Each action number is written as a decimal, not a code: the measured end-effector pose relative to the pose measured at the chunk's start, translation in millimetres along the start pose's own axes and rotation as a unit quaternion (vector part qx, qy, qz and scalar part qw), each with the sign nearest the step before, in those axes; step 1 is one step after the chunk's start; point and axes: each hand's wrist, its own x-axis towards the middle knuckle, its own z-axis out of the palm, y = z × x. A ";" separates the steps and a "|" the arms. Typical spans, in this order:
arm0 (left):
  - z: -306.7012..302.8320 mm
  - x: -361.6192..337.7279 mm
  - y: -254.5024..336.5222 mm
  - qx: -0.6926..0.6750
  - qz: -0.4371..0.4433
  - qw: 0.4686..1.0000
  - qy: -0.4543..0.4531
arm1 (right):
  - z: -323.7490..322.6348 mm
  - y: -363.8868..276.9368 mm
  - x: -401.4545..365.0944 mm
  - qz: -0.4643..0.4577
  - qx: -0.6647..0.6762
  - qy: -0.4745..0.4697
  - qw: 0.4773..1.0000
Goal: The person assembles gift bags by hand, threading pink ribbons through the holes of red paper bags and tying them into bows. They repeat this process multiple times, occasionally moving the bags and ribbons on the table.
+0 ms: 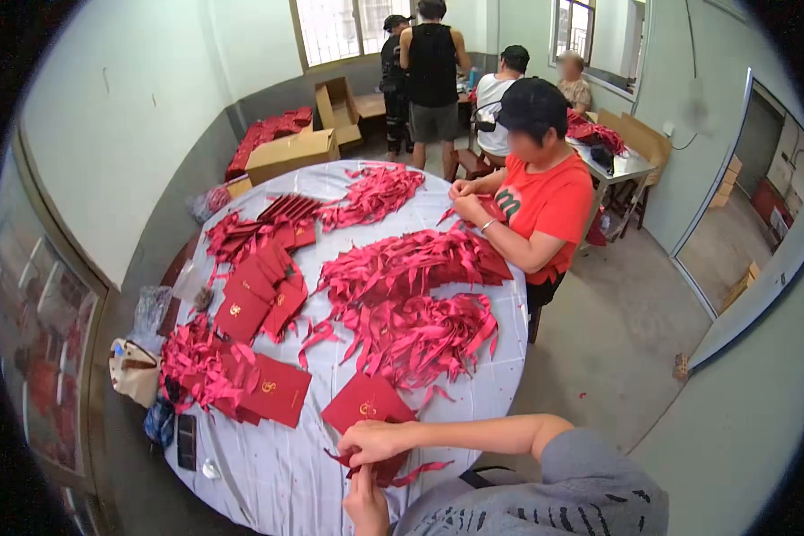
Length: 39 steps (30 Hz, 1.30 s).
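Observation:
My right hand (377, 441) reaches in from the right, fingers closed on the edge of a dark red ribboned pouch (389, 470). Just below it, my left hand (366, 502) pinches the same pouch with its fingertips. A pink-red ribbon (422, 472) trails from the pouch to the right. Directly beyond my hands lies a flat red pouch (364, 399) with a gold emblem. My fingers hide part of what they grip.
A heap of ribboned pouches (420, 335) covers the table's middle; flat pouches (283, 391) lie at left. A phone (187, 441) rests near the edge of the white-covered table (281, 487). Opposite sits a co-worker in a red shirt (554, 201). Cardboard boxes (292, 155) stand behind.

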 end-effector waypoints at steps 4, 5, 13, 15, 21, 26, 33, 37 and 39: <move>0.8 0.2 -2.4 0.001 -0.005 1.000 -0.021 | 14.7 7.6 0.7 -0.008 -0.024 0.049 0.998; 0.4 -1.6 -2.5 0.009 -0.002 1.000 -0.015 | 17.0 7.3 0.2 -0.013 -0.032 0.069 0.997; 3.2 -2.7 -9.2 0.022 0.009 1.000 -0.004 | 32.2 3.0 -9.7 -0.011 -0.015 0.188 0.982; 4.3 -1.9 -10.4 0.012 0.020 1.000 0.002 | 36.7 5.6 -9.0 -0.036 -0.022 0.223 0.974; 4.5 0.0 -7.0 0.025 0.022 0.999 0.002 | 35.2 -0.6 -8.2 -0.006 0.001 0.223 0.975; 6.3 0.9 -13.0 0.032 0.054 0.998 0.029 | 34.2 1.3 -5.8 -0.023 0.001 0.215 0.976; 7.0 7.5 -14.6 0.018 0.086 0.995 0.052 | 29.5 -13.1 -20.2 -0.085 0.015 0.321 0.943; 1.5 15.7 -3.0 0.012 0.057 0.996 0.072 | 42.7 -2.0 -50.6 -0.034 -0.097 0.289 0.952; 2.7 14.8 -2.9 0.008 0.057 0.995 0.087 | 37.0 -20.1 -69.4 0.059 -0.083 0.217 0.971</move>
